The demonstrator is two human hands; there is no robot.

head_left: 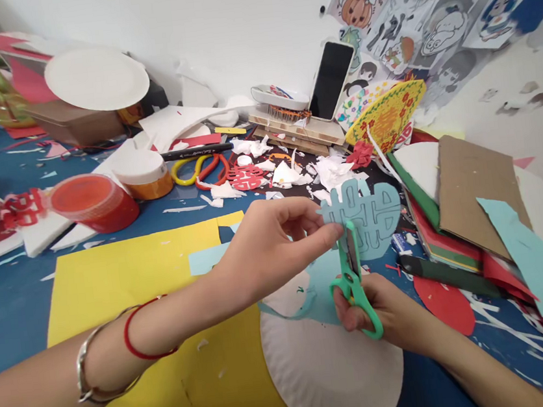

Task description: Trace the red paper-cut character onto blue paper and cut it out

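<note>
Across the blue bench (9,312) lies a yellow card sheet (134,291), with a white paper plate (331,379) overlapping its near right edge. Above the plate, the left hand (266,246) pinches a pale blue paper cutout (376,218) between thumb and fingers. The right hand (376,309) is closed around green scissors (354,285), their blades in the cutout's lower edge.

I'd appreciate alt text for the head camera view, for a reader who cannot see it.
A left hand holds a pale blue paper double-happiness cutout while a right hand works green-handled scissors on it. Beneath them lie a white paper plate and yellow paper.
</note>
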